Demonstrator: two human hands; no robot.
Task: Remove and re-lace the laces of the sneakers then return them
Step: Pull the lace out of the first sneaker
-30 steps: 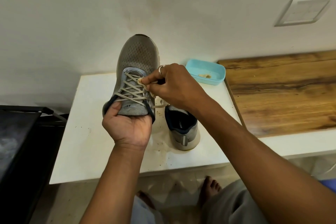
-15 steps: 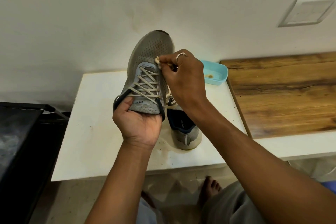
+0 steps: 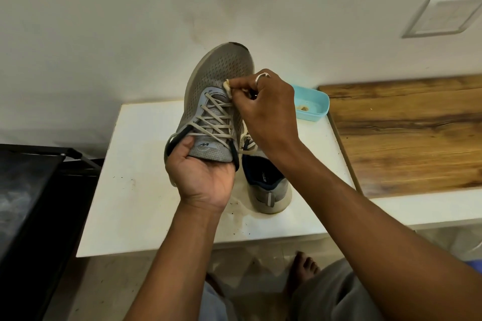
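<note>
**Right hand goes up the lace**

Since a second ago, the right hand (image 3: 263, 109) has gone up the shoe (image 3: 221, 68). It went from the middle rows of the lace (image 3: 211, 122) to the top row near the toe. The shoe also shows a bit more to the right in the view.

The left hand (image 3: 203, 177) holds the grey shoe by its heel end. The thumb is curled over the left edge of the opening. The other fingers are hidden behind the shoe. The shoe is up in the air over the white table (image 3: 130, 190), with its toe pointing to the wall. The lace crosses it in rows.

The right hand pinches a bit of the lace tight between thumb and first finger, at the top row. Its other fingers are curled in. One finger has a ring (image 3: 262, 76).

The other shoe (image 3: 268, 190) stands on the table, just right of the left hand, heel toward the person. The right arm hides part of it.

A blue tub (image 3: 319, 105) sits at the back of the table, next to a wood top (image 3: 404, 138). A black rack (image 3: 31, 190) is on the left. A bare foot (image 3: 303, 268) is on the floor.
</note>
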